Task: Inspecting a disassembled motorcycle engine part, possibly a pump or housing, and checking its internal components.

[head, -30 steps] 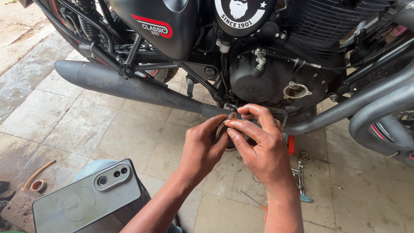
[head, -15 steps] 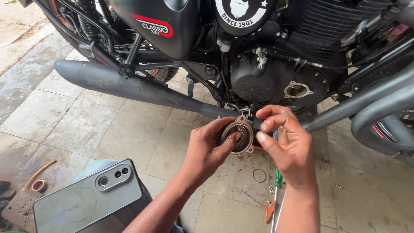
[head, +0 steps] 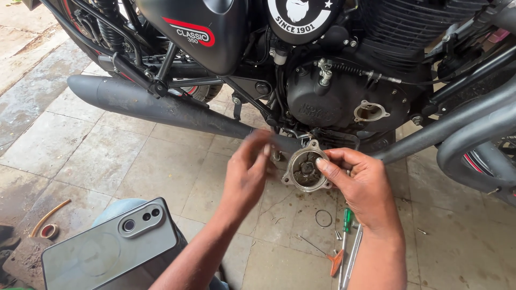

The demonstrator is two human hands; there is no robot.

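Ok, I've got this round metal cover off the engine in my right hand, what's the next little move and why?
Probably bring the left hand back to steady the round metal cover. Only the right hand pinches its rim, the left hand is blurred beside it, and a loose ring and tools lie on the tiled floor directly below.

A black motorcycle stood across the top of the view, its long dark exhaust pipe running low over the tiled floor. A round opening showed in the engine casing. A grey smartphone lay face down at the lower left, resting on what seemed to be a knee in blue cloth. On the tiles lay a thin wire ring, a green-handled screwdriver, an orange-handled tool, and, far left, a small roll of tape beside a curved yellowish strip.
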